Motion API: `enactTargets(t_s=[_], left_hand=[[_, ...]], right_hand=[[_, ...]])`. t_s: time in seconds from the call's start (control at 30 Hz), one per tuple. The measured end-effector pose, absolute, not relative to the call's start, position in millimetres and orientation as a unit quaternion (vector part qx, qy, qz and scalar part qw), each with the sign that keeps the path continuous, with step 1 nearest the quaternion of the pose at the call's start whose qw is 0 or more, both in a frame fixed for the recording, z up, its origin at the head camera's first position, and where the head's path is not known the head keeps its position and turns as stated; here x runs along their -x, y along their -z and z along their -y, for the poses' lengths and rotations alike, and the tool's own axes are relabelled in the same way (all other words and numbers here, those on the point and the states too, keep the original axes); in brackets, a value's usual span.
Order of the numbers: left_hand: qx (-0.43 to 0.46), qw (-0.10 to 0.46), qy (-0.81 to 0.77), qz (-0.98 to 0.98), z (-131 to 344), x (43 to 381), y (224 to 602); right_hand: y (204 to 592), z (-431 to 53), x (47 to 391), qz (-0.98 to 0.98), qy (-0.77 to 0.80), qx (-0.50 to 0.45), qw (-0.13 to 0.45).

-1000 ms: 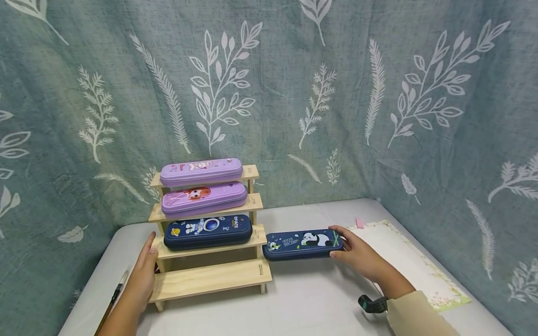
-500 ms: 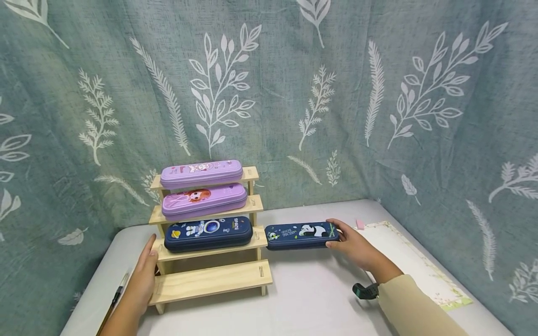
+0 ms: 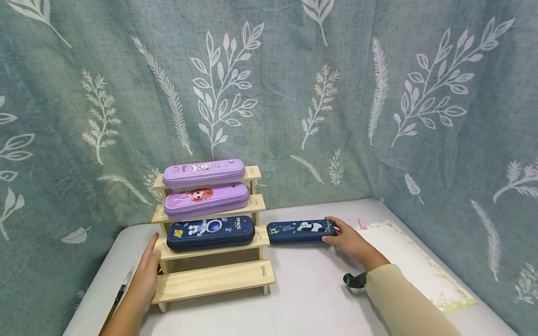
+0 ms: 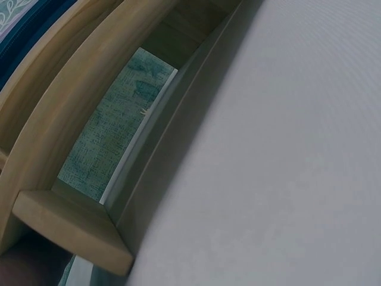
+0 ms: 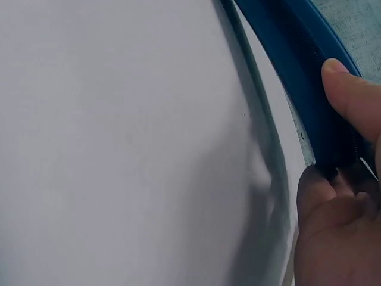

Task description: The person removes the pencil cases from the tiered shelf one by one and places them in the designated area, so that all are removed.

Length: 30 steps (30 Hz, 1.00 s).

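Observation:
My right hand (image 3: 349, 240) grips the right end of a navy pencil case (image 3: 300, 232) with a panda print. In the right wrist view the thumb (image 5: 351, 98) presses on the zipped side of the case, with fingers beneath. The case's left end is right at the right side of a four-step wooden stand (image 3: 212, 282). My left hand (image 3: 145, 275) rests against the stand's left side, its fingers extended. On the stand's third step from the top lies a navy astronaut pencil case (image 3: 210, 233). Above it sit a purple pencil case with a red-haired girl (image 3: 206, 200) and a lilac pencil case (image 3: 203, 172).
The bottom step of the stand bears nothing. A paintbrush (image 3: 119, 294) lies at the table's left side. To the right are a floral-bordered paper sheet (image 3: 403, 252) and a small pink piece (image 3: 363, 224). A patterned curtain (image 3: 277, 93) hangs behind the table (image 3: 294, 298).
My right hand has carried the panda pencil case away from me and a little left, along the stand's right side. The left hand has stayed against the stand.

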State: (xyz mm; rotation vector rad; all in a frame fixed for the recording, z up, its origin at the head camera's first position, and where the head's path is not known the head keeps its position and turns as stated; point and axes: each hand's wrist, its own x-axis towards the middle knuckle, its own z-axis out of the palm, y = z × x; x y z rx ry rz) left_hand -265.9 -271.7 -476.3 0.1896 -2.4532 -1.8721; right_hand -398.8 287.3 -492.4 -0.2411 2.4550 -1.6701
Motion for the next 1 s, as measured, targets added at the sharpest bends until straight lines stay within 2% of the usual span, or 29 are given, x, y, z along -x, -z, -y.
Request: enactTargets(t_s=[0.63,1.0], left_hand=[[-0.070,0.023,0.599,0.797,273,265,476],[-0.062,0.029,0.604,0.794,273,266,477]], right_hand=[[505,-274,410,-0.860,0.504,0.052,0.061],[503,-265,410,-0.870,0.489,-0.034,0.055]])
